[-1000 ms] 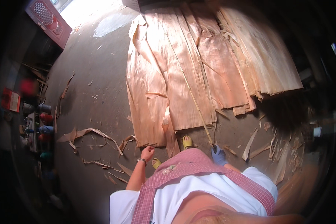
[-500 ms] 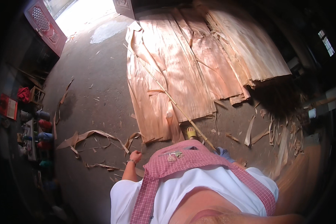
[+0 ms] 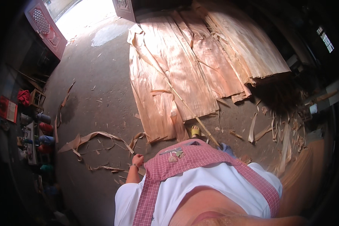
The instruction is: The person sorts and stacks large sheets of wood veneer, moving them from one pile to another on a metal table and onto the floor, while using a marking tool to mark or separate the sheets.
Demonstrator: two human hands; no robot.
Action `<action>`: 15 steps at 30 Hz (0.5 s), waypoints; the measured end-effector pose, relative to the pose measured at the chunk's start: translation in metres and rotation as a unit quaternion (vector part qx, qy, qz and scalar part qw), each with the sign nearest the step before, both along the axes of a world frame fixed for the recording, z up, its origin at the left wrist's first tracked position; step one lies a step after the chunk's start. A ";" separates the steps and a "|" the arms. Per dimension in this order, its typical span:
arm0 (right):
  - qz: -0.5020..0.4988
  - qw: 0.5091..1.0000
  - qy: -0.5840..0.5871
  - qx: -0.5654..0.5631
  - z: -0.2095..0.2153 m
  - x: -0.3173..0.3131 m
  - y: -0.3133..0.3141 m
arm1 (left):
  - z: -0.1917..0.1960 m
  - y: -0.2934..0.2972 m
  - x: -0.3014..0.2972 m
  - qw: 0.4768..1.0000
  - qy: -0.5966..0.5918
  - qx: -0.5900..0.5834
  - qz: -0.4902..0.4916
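You are standing at the near edge of the veneer sheets (image 3: 177, 75), spread flat on the floor (image 3: 98, 109) (probably to dry), your left hand (image 3: 138, 160) hanging loosely curled and empty, your blue-gloved right hand (image 3: 226, 148) gripping a long stick (image 3: 188, 111) lying across them.

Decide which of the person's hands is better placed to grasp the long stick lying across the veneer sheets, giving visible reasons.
Probably the right hand: gloved in blue, it sits at the long stick's near end. The left hand hangs bare, well aside of it.

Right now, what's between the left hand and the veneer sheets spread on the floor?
Head view: loose curled veneer strips on bare concrete floor lie between the left hand and the veneer sheets.
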State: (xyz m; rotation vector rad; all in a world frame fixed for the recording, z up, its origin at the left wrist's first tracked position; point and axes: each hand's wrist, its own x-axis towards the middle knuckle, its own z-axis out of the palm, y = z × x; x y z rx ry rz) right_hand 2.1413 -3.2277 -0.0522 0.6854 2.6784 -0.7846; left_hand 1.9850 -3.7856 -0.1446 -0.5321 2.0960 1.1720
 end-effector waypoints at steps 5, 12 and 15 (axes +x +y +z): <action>-0.062 0.998 0.008 -0.002 -0.009 -0.017 -0.014 | 0.006 -0.012 -0.005 0.999 0.015 0.035 0.023; -0.080 0.994 0.014 -0.070 -0.025 -0.010 0.008 | 0.006 -0.015 0.009 0.999 -0.029 0.010 0.032; -0.065 0.998 0.008 -0.006 -0.024 -0.007 0.013 | -0.007 -0.014 0.014 0.998 -0.048 0.018 0.045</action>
